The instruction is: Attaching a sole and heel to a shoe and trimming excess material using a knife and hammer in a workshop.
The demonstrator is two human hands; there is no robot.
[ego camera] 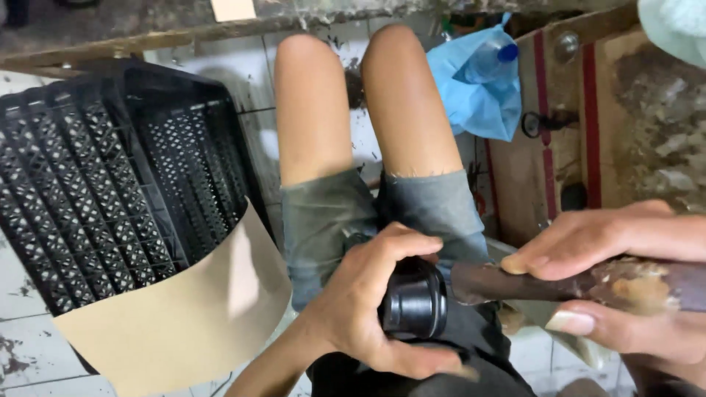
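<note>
My left hand [368, 301] wraps around a black round rubber-like part [413, 303] held over my lap, fingers curled over its top and under its bottom. My right hand [618, 272] grips a dark brown, worn wooden handle [559, 283] from the right; the handle's blunt end points at the black part and sits right next to its side. Whether the two touch I cannot tell. My knees and grey shorts [382, 213] lie below both hands.
A black perforated plastic crate [95, 184] stands to the left, with a beige cardboard sheet [184, 316] lining it. A blue plastic bag holding a bottle [478, 77] lies beyond my knees. A wooden board with red stripes [581, 125] is at the right.
</note>
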